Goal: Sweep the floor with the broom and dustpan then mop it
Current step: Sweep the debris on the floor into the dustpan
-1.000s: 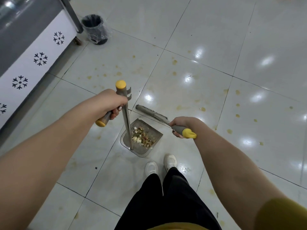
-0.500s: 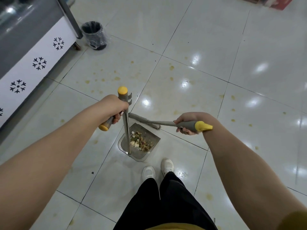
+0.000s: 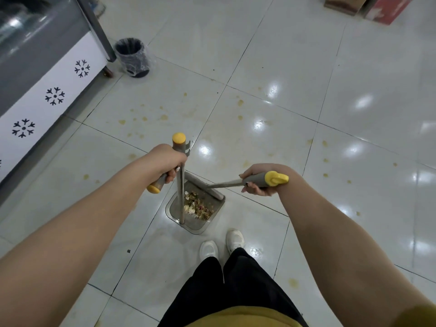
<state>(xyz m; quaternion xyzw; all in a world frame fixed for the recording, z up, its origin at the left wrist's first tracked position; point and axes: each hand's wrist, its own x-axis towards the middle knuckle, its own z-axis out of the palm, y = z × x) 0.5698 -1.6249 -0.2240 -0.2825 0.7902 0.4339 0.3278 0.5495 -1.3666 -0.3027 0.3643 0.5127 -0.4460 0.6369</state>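
Observation:
A grey long-handled dustpan (image 3: pixel 175 210) stands on the white tiled floor (image 3: pixel 295 95) just in front of my shoes, with a heap of food scraps (image 3: pixel 198 206) in its tray. My left hand (image 3: pixel 167 161) grips the grey, yellow-capped crossbar at the top of its metal pole. My right hand (image 3: pixel 259 179) grips the grey broom (image 3: pixel 221 185) near its yellow handle end. The broom head lies across the far edge of the dustpan tray.
Yellowish stains (image 3: pixel 240 102) dot the tiles ahead and to the right. A small black bin (image 3: pixel 133 56) with a plastic liner stands at the far left beside a freezer cabinet (image 3: pixel 47 90) with snowflake marks. Boxes (image 3: pixel 368 5) sit at the far right.
My right hand has swung the broom handle out to the right and lowered it. The broom head has moved in to the dustpan's far edge. My left hand keeps the dustpan where it stood.

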